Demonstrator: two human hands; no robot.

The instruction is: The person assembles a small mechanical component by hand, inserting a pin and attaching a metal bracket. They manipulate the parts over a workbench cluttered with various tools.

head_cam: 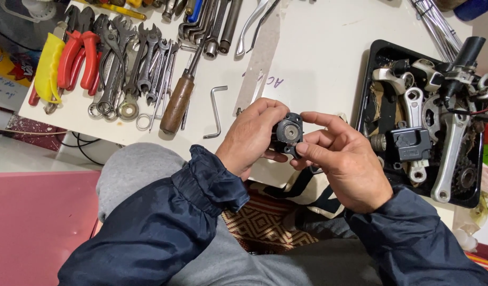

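Observation:
A small black round mechanical part [287,132] with a shiny metal centre is held up over the near edge of the white table [318,58]. My left hand [253,136] wraps around its left side. My right hand [343,159] pinches its right side with thumb and fingertips. Both sleeves are dark blue. The back of the part is hidden by my fingers.
A row of wrenches [132,63], red-handled pliers [77,55], a wooden-handled screwdriver [178,100] and a hex key [216,111] lie at the left. A black tray [372,69] of metal bicycle parts, cranks and chainrings stands at the right. My grey-trousered knees are below.

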